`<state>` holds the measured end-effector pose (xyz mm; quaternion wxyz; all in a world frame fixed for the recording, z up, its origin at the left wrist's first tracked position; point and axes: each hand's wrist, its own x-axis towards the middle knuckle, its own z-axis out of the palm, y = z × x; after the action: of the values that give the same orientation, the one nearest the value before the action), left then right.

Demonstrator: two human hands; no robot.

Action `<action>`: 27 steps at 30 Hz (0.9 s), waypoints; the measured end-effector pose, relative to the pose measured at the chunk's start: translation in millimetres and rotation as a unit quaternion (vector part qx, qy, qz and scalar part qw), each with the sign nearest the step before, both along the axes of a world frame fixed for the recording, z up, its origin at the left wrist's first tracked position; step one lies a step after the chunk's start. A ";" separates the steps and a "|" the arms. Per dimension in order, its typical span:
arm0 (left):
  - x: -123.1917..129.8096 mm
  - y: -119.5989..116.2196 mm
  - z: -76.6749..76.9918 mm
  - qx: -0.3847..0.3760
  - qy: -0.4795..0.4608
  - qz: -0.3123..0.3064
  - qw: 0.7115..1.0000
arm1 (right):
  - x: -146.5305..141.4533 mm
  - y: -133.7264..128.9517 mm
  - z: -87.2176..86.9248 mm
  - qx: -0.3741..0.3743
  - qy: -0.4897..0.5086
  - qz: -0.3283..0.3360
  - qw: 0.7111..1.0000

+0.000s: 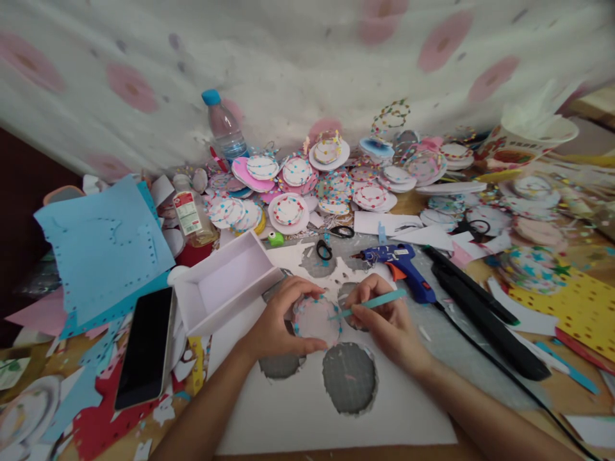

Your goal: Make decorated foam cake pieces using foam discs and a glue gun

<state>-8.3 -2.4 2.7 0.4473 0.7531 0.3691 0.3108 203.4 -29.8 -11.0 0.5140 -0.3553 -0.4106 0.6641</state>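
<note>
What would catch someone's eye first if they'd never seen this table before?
Probably the heap of small paper hats along the back, by the flowered curtain. Next, the blue glue gun right of center, and the big light blue paper sheet at left. In front, two hands hold a round pink piece and a turquoise stick.

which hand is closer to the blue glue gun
Right. The right hand is just on the near side of the blue glue gun, slightly to its left; the left hand is farther left, at the far edge of the round disc from it.
</note>
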 end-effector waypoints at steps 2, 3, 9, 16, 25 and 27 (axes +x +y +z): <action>-1.0 0.6 -0.1 -0.001 0.004 -0.018 1.000 | 0.0 -0.2 -0.1 -0.002 0.010 0.002 1.000; -1.1 1.0 0.1 0.001 0.007 -0.024 1.000 | 0.0 -0.2 -0.3 -0.005 0.017 0.004 1.000; 1.0 2.7 2.2 0.019 -0.002 -0.015 1.000 | 0.8 1.0 -2.5 -0.017 0.034 0.008 0.999; 2.5 2.8 0.8 0.030 -0.013 0.002 0.999 | 0.7 1.0 -3.5 -0.015 0.027 -0.003 1.000; -0.2 2.0 -1.7 0.023 0.011 0.014 1.000 | 4.4 -0.9 -5.9 0.033 0.001 -0.136 0.990; -1.1 1.8 -1.8 0.014 0.024 0.000 1.000 | 5.3 -0.2 -4.9 0.042 -0.005 -0.146 0.988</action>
<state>-9.4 -0.6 0.8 0.4277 0.7664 0.3754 0.2979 208.7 -30.0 -15.9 0.6174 -0.3933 -0.3844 0.5624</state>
